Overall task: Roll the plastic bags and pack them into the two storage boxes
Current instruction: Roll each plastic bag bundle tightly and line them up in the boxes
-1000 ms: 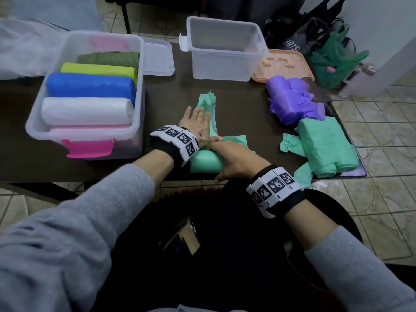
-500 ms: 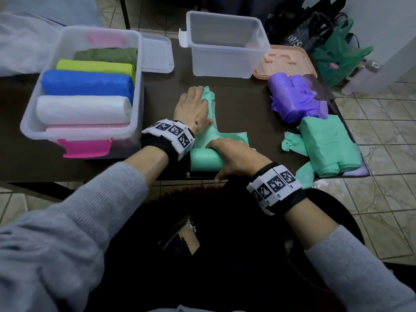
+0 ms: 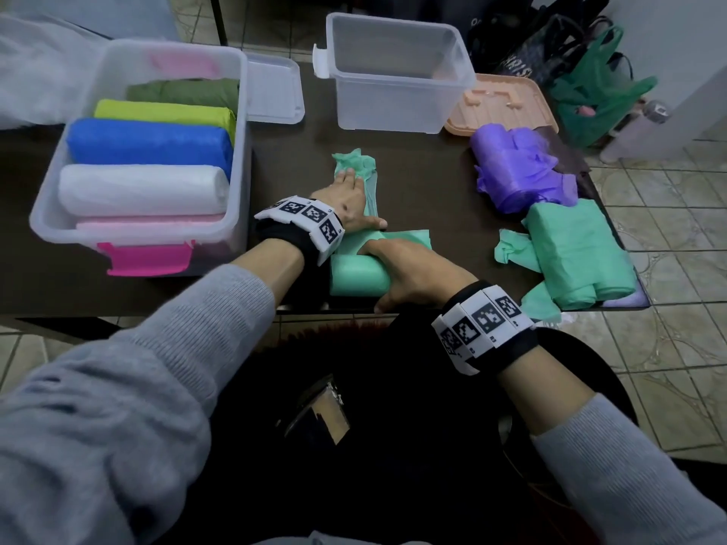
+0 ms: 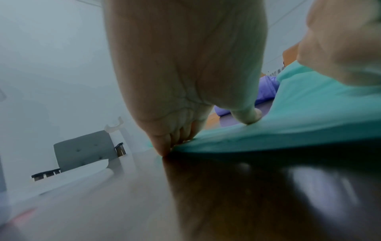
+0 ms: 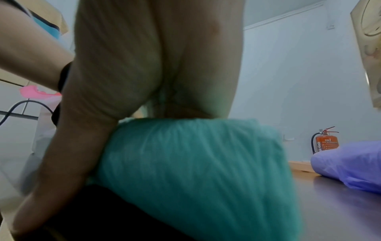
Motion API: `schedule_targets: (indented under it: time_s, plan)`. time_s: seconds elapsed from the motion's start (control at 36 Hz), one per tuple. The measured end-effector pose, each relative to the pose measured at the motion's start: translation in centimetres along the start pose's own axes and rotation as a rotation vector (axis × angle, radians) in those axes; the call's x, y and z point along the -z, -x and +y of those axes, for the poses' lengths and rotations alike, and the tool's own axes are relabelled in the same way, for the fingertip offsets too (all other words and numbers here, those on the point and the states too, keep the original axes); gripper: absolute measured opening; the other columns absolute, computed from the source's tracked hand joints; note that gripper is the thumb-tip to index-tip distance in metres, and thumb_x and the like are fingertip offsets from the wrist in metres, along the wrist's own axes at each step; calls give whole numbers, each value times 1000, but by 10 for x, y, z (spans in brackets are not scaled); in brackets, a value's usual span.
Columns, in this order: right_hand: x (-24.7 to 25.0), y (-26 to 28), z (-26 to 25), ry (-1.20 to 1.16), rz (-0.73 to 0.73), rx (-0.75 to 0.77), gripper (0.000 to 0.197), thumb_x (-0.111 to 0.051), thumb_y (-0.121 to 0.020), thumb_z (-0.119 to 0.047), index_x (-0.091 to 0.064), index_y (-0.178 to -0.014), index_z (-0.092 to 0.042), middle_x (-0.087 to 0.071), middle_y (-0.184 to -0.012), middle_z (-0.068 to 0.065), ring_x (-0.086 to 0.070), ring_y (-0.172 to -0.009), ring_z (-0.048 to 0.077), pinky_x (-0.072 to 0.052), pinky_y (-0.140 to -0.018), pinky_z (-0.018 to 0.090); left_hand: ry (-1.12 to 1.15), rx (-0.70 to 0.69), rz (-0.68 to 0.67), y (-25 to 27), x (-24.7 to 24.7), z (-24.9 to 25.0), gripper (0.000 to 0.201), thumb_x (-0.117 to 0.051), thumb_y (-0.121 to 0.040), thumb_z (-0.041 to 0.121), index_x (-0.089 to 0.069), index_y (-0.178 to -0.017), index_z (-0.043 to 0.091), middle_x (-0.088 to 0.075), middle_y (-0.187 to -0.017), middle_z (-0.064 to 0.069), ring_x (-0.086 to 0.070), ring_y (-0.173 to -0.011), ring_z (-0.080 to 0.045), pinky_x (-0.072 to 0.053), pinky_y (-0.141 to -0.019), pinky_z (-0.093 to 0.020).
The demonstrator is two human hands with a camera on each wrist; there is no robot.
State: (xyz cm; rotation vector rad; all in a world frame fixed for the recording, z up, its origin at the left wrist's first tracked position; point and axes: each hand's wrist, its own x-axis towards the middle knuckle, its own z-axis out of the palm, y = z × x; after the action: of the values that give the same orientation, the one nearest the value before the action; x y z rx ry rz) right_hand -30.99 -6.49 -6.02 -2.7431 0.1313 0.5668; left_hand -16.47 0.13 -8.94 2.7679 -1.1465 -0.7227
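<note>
Your right hand (image 3: 409, 269) curled over the rolled end of the green plastic bag (image 3: 356, 275) at the near table (image 3: 425, 171) edge.
Your left hand (image 3: 348, 202) pressed its unrolled tail flat with straight fingers, between the filled storage box (image 3: 240, 151) and the empty storage box (image 3: 397, 108).

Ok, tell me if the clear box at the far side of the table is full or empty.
Empty. The clear box shows only bare walls and floor inside, and its peach lid lies off beside it.

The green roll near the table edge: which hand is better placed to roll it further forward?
Right. The right hand already grips the green roll, while the left hand lies flat, pressing the unrolled strip ahead.
</note>
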Motion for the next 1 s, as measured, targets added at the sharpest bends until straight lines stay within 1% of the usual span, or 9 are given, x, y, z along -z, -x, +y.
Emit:
schedule_targets:
  time_s: [0.19,0.36,0.5,0.58,0.64,0.72,0.75,0.86,1.0]
  plan:
    - [-3,-1,1,-31,-10,-1,69,-81,-62,-25,-53,-125,-21,-58,-115,7,-50,-110,26,-43,-92,38,-2,3,4,-1,1,1,98,-46,-87,62,0,-149,2,8,-158,-14,6,-147,-23,-10,-118,-42]
    - [-4,4,4,12,60,17,84,-83,-64,-31,-43,-137,-24,-47,-120,7,-38,-119,25,-33,-97,34,30,-5,-4,-3,0,-4,96,-43,-89,62,2,-149,2,10,-157,-15,8,-146,-23,-8,-120,-42]
    - [-7,10,10,-139,167,-13,67,-86,-58,-26,-48,-112,-15,-57,-110,3,-52,-106,24,-42,-87,37,40,0,-3,-4,3,-3,90,-41,-91,59,-2,-149,1,7,-158,-16,6,-146,-25,-9,-119,-44]
    - [-7,9,11,-171,163,-21,60,-85,-58,-27,-53,-108,-17,-57,-107,2,-53,-102,23,-45,-87,40,54,9,23,-4,6,-1,82,-48,-91,52,-17,-146,1,-3,-157,-18,-3,-146,-27,-16,-117,-45]
    - [-5,9,12,-167,170,-1,62,-85,-60,-29,-55,-113,-16,-49,-111,1,-48,-106,21,-43,-91,35,71,21,25,-1,11,2,76,-51,-91,49,-26,-144,0,-13,-155,-20,-14,-144,-29,-23,-115,-44]
    - [0,8,16,-105,157,22,69,-83,-65,-36,-56,-125,-16,-44,-116,5,-42,-111,20,-38,-98,36,118,51,20,6,21,4,60,-56,-90,42,-44,-131,-1,-42,-139,-20,-43,-127,-32,-38,-97,-39]
    - [3,7,16,-80,140,27,71,-81,-66,-38,-55,-128,-17,-45,-116,5,-42,-111,21,-38,-98,36,128,52,34,9,23,4,57,-58,-90,40,-46,-128,0,-45,-135,-19,-46,-122,-32,-39,-94,-39]
    - [7,3,19,-112,128,43,74,-82,-66,-38,-53,-131,-18,-52,-113,3,-51,-110,19,-41,-92,31,123,20,202,27,26,9,56,-61,-89,29,-42,-137,9,-28,-149,-14,-29,-136,-31,-28,-111,-44]
    - [13,-1,25,-210,112,22,57,-81,-69,-34,-56,-116,-14,-60,-115,2,-55,-107,17,-42,-89,26,244,-21,281,67,29,25,28,-47,-95,11,-62,-118,18,-60,-123,-10,-57,-112,-31,-48,-93,-38]
